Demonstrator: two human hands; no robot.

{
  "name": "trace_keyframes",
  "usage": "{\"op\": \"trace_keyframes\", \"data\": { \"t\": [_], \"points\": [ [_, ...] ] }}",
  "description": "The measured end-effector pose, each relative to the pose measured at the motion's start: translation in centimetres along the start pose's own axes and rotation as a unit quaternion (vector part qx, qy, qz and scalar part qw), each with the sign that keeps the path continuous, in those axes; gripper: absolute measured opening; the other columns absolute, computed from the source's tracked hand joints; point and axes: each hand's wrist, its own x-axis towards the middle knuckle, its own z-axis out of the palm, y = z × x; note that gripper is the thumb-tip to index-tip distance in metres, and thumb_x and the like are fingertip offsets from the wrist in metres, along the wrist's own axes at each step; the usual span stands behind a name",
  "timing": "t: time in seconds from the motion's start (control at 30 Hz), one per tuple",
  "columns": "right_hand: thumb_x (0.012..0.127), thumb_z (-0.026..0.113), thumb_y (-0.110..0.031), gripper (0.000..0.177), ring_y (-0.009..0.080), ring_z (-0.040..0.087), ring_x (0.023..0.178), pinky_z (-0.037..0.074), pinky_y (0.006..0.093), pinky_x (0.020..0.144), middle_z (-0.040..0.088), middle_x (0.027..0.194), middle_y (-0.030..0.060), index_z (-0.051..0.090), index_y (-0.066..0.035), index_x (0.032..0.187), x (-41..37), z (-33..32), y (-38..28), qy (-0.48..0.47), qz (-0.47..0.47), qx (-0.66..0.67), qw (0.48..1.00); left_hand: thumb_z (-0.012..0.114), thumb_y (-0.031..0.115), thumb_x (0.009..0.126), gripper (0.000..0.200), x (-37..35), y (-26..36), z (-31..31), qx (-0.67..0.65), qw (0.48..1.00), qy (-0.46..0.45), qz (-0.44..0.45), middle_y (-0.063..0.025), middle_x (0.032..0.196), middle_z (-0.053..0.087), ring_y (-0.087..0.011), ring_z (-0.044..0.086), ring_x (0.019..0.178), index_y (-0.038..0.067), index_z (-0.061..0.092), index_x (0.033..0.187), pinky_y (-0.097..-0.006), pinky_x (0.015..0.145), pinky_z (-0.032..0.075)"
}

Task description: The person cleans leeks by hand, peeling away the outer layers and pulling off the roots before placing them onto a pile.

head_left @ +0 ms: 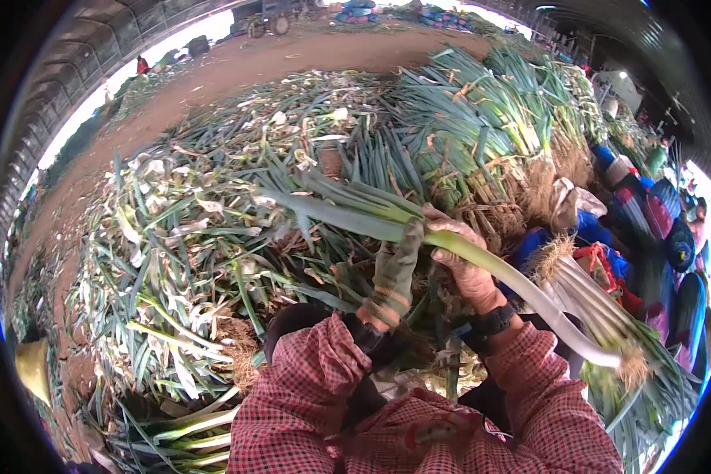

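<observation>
A long leek (517,278) lies slantwise across both my hands, its green leaves at the upper left and its white shank and roots at the lower right. My left hand (396,272), in a dirty greenish glove, is closed at the base of the leaves. Right beside it, my bare right hand (464,259) grips the pale green part of the stalk between thumb and fingers. Some left fingers are hidden behind the leek. To the right of my right hand lies a bunch of leeks (588,296) with white shanks and roots.
Leaf trimmings (189,237) cover the ground ahead and to the left. Bundled leeks (482,118) stand beyond my hands, roots toward me. More leeks (201,434) lie at lower left, near a yellow container (33,370). Colourful bundles (660,213) crowd the right side.
</observation>
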Motion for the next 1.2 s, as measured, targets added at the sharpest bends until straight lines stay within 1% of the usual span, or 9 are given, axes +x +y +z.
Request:
{"op": "trace_keyframes", "data": {
  "t": [0.13,0.2,0.37,0.67,0.83,0.87,1.07,1.13,1.2],
  "points": [
    [0.075,0.071,-0.009,0.028,0.0267,0.054,0.108,0.043,0.038,0.093,0.062,0.105,0.0124,0.062,-0.001,0.1,-1.9,-4.4,-5.7,0.113,-0.018,-0.115,0.987,0.056,0.027,0.089,0.033,1.3,-2.1,-0.9,-0.112,0.962,-0.148,-0.198,-0.0038,0.098,0.058,-0.0152,0.055,0.09,0.001,0.055,0.11,-0.0259,0.076,0.045],
    [0.078,0.067,-0.006,0.025,0.0236,0.056,0.101,0.045,0.0361,0.088,0.062,0.102,0.0122,0.06,-0.001,0.101,-3.2,-10.0,-9.0,0.187,-0.01,-0.125,0.974,0.052,0.037,0.091,0.036,1.3,-1.9,0.5,0.112,0.984,-0.125,-0.063,-0.0044,0.082,0.06,-0.0124,0.058,0.068,0.003,0.056,0.102,-0.0237,0.052,0.042],
    [0.09,0.053,-0.017,0.026,0.0203,0.057,0.093,0.042,0.0328,0.088,0.061,0.098,0.012,0.055,0.005,0.105,-4.7,-21.4,-23.9,0.266,-0.047,-0.251,0.93,0.057,0.023,0.088,0.018,2.6,-4.4,-0.2,0.147,0.973,-0.08,-0.158,-0.0006,0.079,0.056,-0.0093,0.056,0.067,0.007,0.055,0.097,-0.0207,0.056,0.044],
    [0.089,0.053,-0.023,0.03,0.0206,0.059,0.086,0.047,0.0321,0.078,0.062,0.097,0.0124,0.056,-0.002,0.11,-12.9,-39.3,-49.3,0.406,-0.122,-0.741,0.52,0.059,0.026,0.088,0.032,3.8,-12.9,5.2,0.261,0.927,-0.108,-0.245,-0.0056,0.095,0.062,-0.0146,0.062,0.08,0.007,0.053,0.112,-0.0253,0.067,0.051],
    [0.085,0.057,-0.022,0.031,0.0236,0.06,0.085,0.047,0.0337,0.076,0.063,0.097,0.0128,0.057,-0.005,0.111,-14.6,-46.2,-50.0,0.286,0.023,-0.896,0.339,0.064,0.02,0.083,0.034,6.4,-21.7,13.2,0.333,0.914,-0.232,-0.006,-0.0005,0.091,0.059,-0.0088,0.054,0.077,0.005,0.055,0.112,-0.0219,0.068,0.047],
    [0.084,0.058,-0.021,0.032,0.0241,0.06,0.084,0.048,0.0341,0.076,0.063,0.097,0.0128,0.057,-0.006,0.112,-15.2,-47.6,-48.4,0.253,0.062,-0.909,0.326,0.064,0.019,0.083,0.034,7.0,-23.5,14.4,0.391,0.871,-0.281,0.1,-0.0019,0.093,0.06,-0.0096,0.055,0.08,0.004,0.055,0.112,-0.0218,0.071,0.047],
    [0.077,0.062,-0.018,0.036,0.0309,0.063,0.069,0.051,0.0379,0.062,0.064,0.085,0.0149,0.056,-0.008,0.111,-21.8,-49.9,-32.9,0.03,0.18,-0.91,0.371,0.056,0.017,0.087,0.033,5.4,-32.9,21.6,0.355,0.863,-0.36,-0.002,-0.0124,0.111,0.062,-0.0211,0.059,0.102,0.007,0.053,0.118,-0.0317,0.089,0.047],
    [0.077,0.063,-0.021,0.036,0.0278,0.062,0.083,0.049,0.0395,0.076,0.063,0.088,0.0098,0.058,-0.014,0.112,-22.5,-48.0,-28.7,-0.017,0.386,-0.823,0.416,0.053,0.017,0.086,0.031,5.1,-35.8,22.6,0.391,0.83,-0.398,-0.015,-0.0144,0.108,0.062,-0.0248,0.06,0.1,0.009,0.054,0.116,-0.0336,0.086,0.047],
    [0.078,0.061,-0.018,0.025,0.0312,0.063,0.069,0.05,0.0403,0.061,0.064,0.076,0.0121,0.058,-0.009,0.101,-25.1,-49.3,-24.5,-0.105,0.249,-0.837,0.476,0.053,0.016,0.085,0.028,4.4,-36.2,24.9,0.455,0.77,-0.431,0.12,-0.0167,0.105,0.062,-0.0301,0.059,0.099,0.009,0.057,0.111,-0.036,0.086,0.046]
  ]
}}
